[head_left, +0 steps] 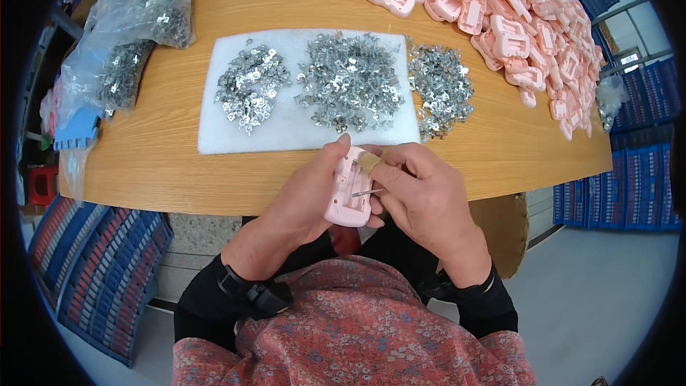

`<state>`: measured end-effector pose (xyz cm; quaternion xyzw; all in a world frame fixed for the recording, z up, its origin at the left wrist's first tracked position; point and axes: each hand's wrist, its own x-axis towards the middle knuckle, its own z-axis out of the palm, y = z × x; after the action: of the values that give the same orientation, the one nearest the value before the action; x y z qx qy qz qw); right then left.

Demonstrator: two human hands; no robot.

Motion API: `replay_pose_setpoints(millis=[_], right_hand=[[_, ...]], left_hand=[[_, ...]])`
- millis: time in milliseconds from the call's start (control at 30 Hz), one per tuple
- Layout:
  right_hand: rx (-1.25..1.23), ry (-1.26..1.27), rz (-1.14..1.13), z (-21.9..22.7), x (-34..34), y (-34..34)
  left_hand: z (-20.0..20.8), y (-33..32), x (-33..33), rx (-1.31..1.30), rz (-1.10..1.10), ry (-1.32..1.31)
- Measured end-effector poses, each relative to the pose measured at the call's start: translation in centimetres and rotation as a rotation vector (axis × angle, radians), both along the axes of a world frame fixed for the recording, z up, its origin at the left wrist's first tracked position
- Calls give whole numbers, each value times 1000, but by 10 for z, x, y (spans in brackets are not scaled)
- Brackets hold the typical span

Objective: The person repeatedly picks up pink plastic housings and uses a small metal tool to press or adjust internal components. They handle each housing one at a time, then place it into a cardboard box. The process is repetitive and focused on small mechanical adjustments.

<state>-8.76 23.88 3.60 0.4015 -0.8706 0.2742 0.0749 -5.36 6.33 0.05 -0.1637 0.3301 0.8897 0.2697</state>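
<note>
My left hand (304,189) is closed round a pale pink plastic casing (345,207), held tilted just over the table's near edge. The casing's open, hollowed side with its recesses faces up. Over its right side, my right hand (429,196) is closed with thumb and fingers pinched together. A thin metal tool (366,193) sticks out of that grip, its tip over the casing's recess. What the tool is, and the rest of it, stays hidden in the hand. A tan wrap (369,163) covers one right fingertip at the casing's upper end.
Small metal clips lie in a left pile (251,89) and a middle pile (350,82) on a white foam sheet (214,139). A third pile (439,89) sits beside it. Many pink casings (511,39) are heaped at the far right. Clear bags (161,11) of metal parts stand left.
</note>
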Motion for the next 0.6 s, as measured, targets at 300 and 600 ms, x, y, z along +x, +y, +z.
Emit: replay_pose_setpoints(millis=[300,600], right_hand=[[-165,-54,-37,-8,1,4],[-600,-1250,-93,-1,1,4]], left_hand=[[-4,0,2,6,-9,42],[-1,4,14,-351,-36,317]])
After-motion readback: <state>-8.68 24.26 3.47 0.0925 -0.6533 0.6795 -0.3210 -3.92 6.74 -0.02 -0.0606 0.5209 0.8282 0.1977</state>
